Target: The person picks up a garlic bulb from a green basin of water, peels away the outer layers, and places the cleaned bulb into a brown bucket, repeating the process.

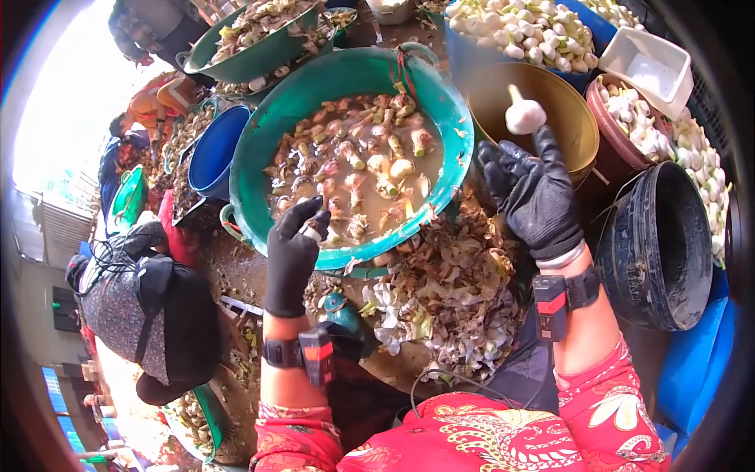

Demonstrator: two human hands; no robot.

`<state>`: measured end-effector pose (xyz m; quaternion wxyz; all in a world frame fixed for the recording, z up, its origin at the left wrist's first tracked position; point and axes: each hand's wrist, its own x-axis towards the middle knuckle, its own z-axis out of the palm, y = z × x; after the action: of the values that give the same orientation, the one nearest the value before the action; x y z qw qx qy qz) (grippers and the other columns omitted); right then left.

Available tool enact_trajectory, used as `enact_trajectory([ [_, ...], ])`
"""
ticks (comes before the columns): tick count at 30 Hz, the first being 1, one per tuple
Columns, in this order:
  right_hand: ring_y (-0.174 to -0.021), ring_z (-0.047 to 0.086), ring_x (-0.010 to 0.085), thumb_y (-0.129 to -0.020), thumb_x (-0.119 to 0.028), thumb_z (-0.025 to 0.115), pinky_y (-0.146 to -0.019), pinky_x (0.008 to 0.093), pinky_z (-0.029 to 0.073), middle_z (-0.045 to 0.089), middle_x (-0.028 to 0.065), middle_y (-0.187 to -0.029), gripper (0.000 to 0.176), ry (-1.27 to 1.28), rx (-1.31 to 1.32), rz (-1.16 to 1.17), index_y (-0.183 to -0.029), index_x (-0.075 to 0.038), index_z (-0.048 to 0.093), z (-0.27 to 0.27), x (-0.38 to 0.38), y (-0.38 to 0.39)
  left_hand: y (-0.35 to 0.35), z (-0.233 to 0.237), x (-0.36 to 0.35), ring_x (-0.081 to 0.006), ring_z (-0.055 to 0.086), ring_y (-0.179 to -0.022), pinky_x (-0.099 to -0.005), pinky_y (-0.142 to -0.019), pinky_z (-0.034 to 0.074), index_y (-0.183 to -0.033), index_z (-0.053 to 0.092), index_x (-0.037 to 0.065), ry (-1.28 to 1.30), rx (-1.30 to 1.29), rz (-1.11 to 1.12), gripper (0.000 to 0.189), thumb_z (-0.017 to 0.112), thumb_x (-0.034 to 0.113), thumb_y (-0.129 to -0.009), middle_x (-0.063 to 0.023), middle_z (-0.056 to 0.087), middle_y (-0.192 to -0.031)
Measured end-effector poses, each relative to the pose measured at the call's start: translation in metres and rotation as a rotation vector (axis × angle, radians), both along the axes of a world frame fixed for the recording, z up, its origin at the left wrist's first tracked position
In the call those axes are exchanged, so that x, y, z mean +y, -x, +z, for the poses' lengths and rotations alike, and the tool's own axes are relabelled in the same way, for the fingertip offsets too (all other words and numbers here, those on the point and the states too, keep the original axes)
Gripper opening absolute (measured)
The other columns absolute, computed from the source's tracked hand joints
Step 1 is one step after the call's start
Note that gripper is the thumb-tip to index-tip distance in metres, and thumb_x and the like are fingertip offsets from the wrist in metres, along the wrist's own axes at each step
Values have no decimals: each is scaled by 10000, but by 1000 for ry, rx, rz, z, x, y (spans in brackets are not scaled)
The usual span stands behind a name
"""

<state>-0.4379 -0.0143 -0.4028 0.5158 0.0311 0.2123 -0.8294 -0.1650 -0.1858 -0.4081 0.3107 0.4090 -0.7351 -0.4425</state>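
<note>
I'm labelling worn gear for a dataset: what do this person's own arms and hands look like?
The left hand and right hand wear black gloves; a pale band edges the right one. Each forearm has a black strap with a boxy black-and-red device. The sleeves are red with pale patterning.

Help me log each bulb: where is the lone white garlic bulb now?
The bulb is in the upper right of the head view, just above the right hand, with the yellow-brown bucket behind it; contact with the hand is unclear.
</note>
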Motion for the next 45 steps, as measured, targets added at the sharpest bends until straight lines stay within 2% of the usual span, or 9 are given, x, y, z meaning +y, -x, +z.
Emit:
enact_trajectory([
  [4,-891,628,243,-931,-316,477,-817,387,514,622,126,-1006,352,-139,379,196,-1110,-18,536,-27,-2,-22,24,-18,-35,-248,665,-814,-332,-747,505,-1005,670,45,315,-454,-294,264,679,152,-764,-161,675,-901],
  [10,-893,627,222,-942,-247,455,-804,365,516,625,115,-1005,323,-140,459,241,-1156,-14,521,-26,-3,-39,75,-77,-82,-341,574,-1024,-417,-898,435,-1188,589,202,201,-1004,-543,460,621,394,-771,-182,606,-1111],
  [15,-846,633,198,-906,-171,531,-763,318,526,615,101,-944,269,-226,456,305,-1127,-16,524,-24,-6,-36,65,-100,-109,-390,616,-707,-452,-698,498,-719,674,42,344,-770,-331,362,568,381,-789,-222,617,-714],
  [20,-888,615,179,-826,-21,595,-782,291,518,593,94,-1021,411,-269,520,420,-1218,-11,474,-23,-20,-56,41,-11,-49,-196,656,-724,-319,-685,505,-801,680,-2,222,-362,-381,121,572,4,-748,-137,683,-783],
  [22,-640,573,87,-774,17,605,-550,216,481,600,100,-946,616,-51,735,349,-1342,-94,393,-40,-28,-73,35,22,-9,-152,622,-832,-288,-774,486,-887,664,-26,-172,-141,-408,157,575,-15,-758,-107,683,-881],
  [24,-602,547,67,-739,46,615,-510,205,437,602,87,-957,741,-43,713,477,-1394,-164,339,-36,-24,-78,28,35,24,-155,607,-879,-292,-796,482,-947,650,-39,-350,-27,-421,184,583,25,-788,-97,666,-949],
  [30,-986,574,162,-778,-3,679,-866,293,488,564,100,-1122,557,-9,654,394,-1269,15,418,-43,-25,-87,22,3,62,-156,623,-795,-320,-714,536,-1050,588,-23,-808,652,-231,247,562,141,-867,-84,613,-955],
  [33,-953,584,154,-744,-1,714,-830,282,500,584,97,-1080,550,-65,665,331,-1222,33,444,-44,-25,-95,23,-28,53,-155,620,-772,-308,-705,533,-1008,592,-26,-409,410,-297,228,573,160,-877,-86,617,-931],
  [45,-889,585,120,-789,-31,675,-825,262,489,604,61,-1008,430,-119,677,276,-1180,29,506,-41,-23,-95,37,-14,60,-140,627,-749,-266,-639,530,-981,598,-31,-504,324,-167,198,528,134,-895,-60,624,-866],
])
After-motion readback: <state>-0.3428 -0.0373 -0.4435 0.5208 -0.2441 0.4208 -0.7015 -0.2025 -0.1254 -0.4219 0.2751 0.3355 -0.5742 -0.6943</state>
